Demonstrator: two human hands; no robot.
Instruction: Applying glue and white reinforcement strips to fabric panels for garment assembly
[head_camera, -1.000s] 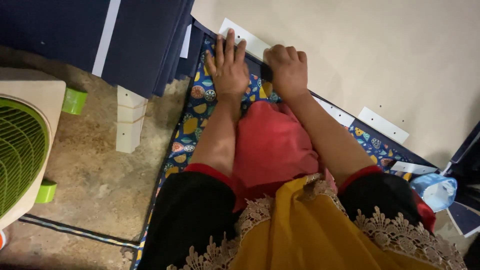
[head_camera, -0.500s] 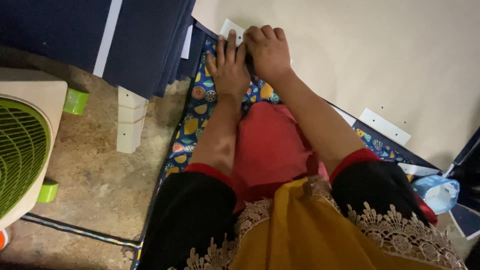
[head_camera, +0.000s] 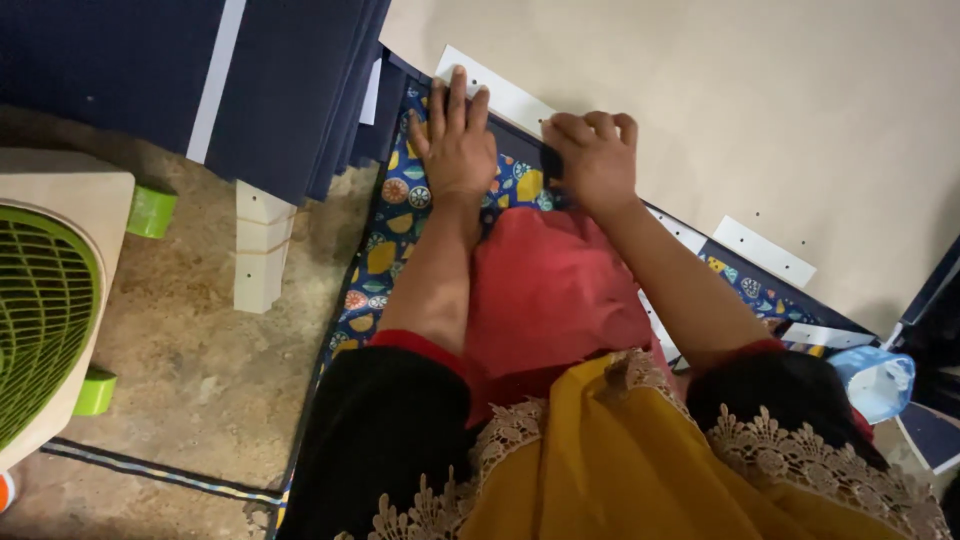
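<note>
A person kneeling on a blue mat printed with fruit slices (head_camera: 385, 255) is working at the near edge of a large beige fibreboard panel (head_camera: 720, 120). Far left of that panel, a green-grilled fan in a cream housing (head_camera: 40, 300) is standing on the stone floor; nearer the panel, a short pale wooden block with drilled holes (head_camera: 258, 245) is resting below a stack of dark navy boards (head_camera: 290, 90). At the panel's edge, the left hand (head_camera: 455, 145) is lying flat, fingers spread, pressing on the mat with its fingertips reaching a white strip with small holes (head_camera: 500, 95). Just right of it, the right hand (head_camera: 595, 160) is curled over the panel's rim, seemingly pinching a small dark piece, though the view is too poor to tell what. Further right along the edge, a second white strip (head_camera: 765, 250) is lying against the panel. The risk is that the panel may slide on the soft mat under uneven pressure, pulling the strip out of line or pinching fingers.
</note>
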